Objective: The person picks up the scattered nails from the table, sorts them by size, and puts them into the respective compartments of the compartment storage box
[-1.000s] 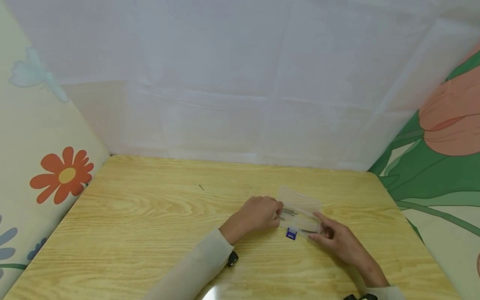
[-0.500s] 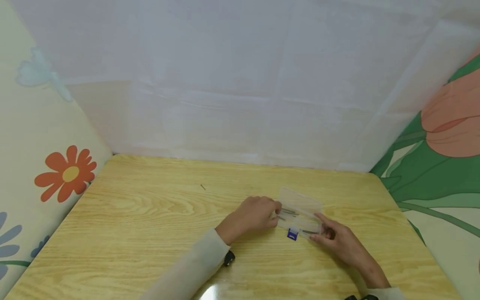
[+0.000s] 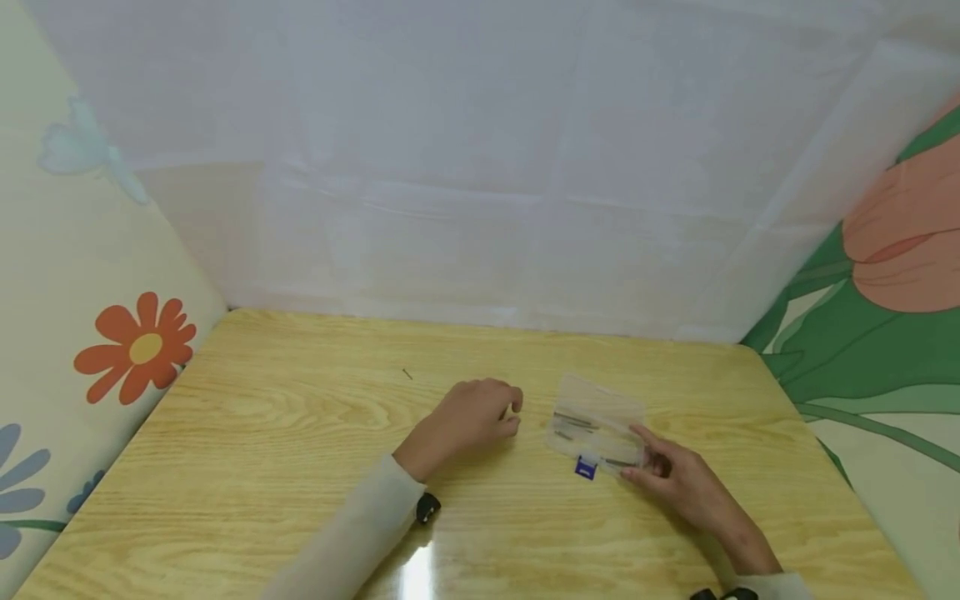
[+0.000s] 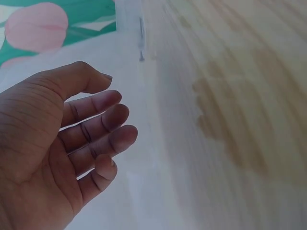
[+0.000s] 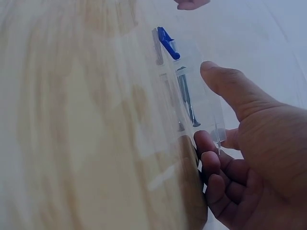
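A small clear plastic box [image 3: 603,402] lies on the table with its lid raised and a blue latch [image 3: 586,467] at its front. Slim dark metal pins [image 3: 576,420] lie inside; in the right wrist view one long pin [image 5: 186,98] has a flared end. My right hand [image 3: 678,483] holds the box's right end, thumb at the front and fingers at the back corner. Left of the box, my left hand [image 3: 468,417] hovers with loosely bent fingers and nothing in them; its palm [image 4: 33,158] shows bare in the left wrist view.
A single small dark pin [image 3: 407,374] lies on the wood-grain table [image 3: 300,467], far left of the box. White sheeting [image 3: 420,167] hangs behind the table. Flower-printed panels stand at the left [image 3: 45,275] and right [image 3: 900,333].
My left hand has drawn away from the box's left end toward the left, uncovering the pins there. My right hand stays on the box.
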